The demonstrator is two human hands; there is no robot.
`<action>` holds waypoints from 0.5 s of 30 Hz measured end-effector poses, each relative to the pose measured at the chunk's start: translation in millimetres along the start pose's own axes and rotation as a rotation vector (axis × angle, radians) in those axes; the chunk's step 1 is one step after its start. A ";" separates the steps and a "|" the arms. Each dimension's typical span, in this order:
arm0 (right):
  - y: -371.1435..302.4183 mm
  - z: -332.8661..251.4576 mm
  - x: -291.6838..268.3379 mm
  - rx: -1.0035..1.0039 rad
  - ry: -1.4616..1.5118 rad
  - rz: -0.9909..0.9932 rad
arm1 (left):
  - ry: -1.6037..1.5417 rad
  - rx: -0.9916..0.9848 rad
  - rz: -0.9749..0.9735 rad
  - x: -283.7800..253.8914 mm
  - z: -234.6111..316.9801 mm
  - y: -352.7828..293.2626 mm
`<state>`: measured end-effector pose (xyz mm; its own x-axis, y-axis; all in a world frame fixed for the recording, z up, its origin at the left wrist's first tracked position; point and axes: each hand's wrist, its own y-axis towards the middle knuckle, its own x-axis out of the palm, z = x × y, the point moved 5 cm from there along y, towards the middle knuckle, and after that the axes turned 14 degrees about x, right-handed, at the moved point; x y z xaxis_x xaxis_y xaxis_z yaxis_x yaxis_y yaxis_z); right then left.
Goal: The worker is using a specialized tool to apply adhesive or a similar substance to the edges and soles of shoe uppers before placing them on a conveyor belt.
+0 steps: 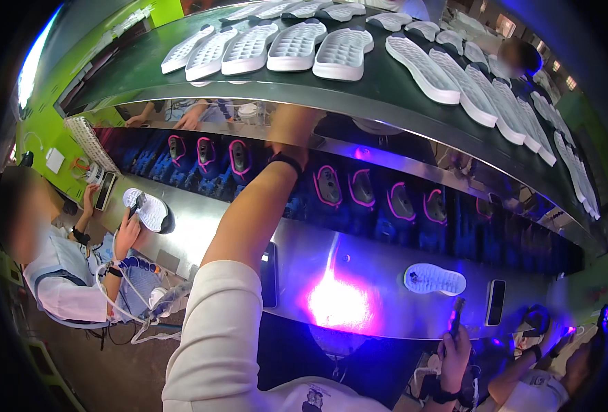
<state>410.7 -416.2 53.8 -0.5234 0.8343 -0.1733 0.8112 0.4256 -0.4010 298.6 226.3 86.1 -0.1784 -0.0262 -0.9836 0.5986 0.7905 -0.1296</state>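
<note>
My left arm reaches far forward across the bench, a black band on its wrist. My left hand [291, 148] is at the metal front edge of the upper shelf, beside the row of dark pieces; its fingers are hidden, so its grip does not show. At the lower right, my right hand [454, 360] is closed round a dark slim tool [456, 317] held upright. I cannot make out the tool's exact kind. Just beyond its tip, a white shoe sole [434, 279] lies on the metal bench [379, 264], dark marks along its middle.
White soles [342, 53] line the green upper shelf [129, 82]. Below stand dark oval pieces [328, 185] edged in glowing pink. A purple light spot [342, 302] falls on the bench. Phone-like devices [496, 302] lie there. At left, a co-worker's hand [129, 230] works on a sole [154, 211].
</note>
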 end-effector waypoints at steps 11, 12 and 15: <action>21.3 -3.3 19.8 0.026 0.017 -0.064 | -0.409 0.218 0.240 9.1 68.9 -17.4; 21.0 -3.3 18.6 0.021 0.010 -0.074 | -0.349 0.235 0.285 7.0 66.5 -17.7; 26.5 9.6 6.6 0.058 0.018 -0.075 | -0.378 0.230 0.451 39.9 50.6 28.1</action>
<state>426.2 -402.8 33.4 -0.5770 0.8071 -0.1252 0.7531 0.4664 -0.4640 347.8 216.4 36.9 0.3938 0.0318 -0.9186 0.7104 0.6236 0.3261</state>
